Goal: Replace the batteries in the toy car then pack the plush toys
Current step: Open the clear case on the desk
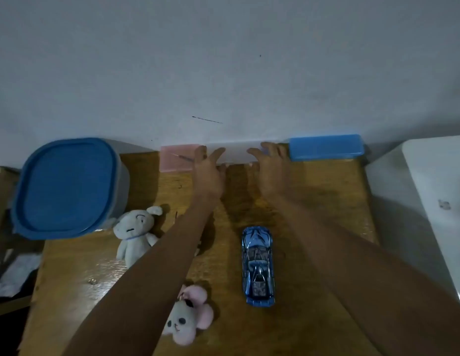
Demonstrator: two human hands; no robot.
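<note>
1. The wooden worktop (313, 201) runs from the near edge of the view up to a plain pale wall (223, 60), and it carries everything below.
2. A big tub with a blue lid (67, 187) sits at the far left of the worktop, lid on.
3. A white slab-like object (434, 201) lies off the right side of the worktop; what it is cannot be told.
4. Both bare forearms stretch forward over the worktop toward the wall.
5. Three flat boxes stand in a row against the wall: a pink box (176, 159) on the left, a white box (236, 152) in the middle and a blue box (326, 147) on the right.
6. The left hand (209, 167) and the right hand (271, 168) are both at the white box, fingers spread wide and reaching over its near edge; whether they grip it or only touch it cannot be told.
7. The blue toy car (258, 265) rests on its wheels on the worktop between the two forearms, well apart from the hands, lengthwise toward the wall.
8. A grey plush dog (135, 233) lies on its back just beside the tub, partly under the left forearm.
9. A pink and white plush toy (189, 314) lies near the front edge, just left of the car.
</note>
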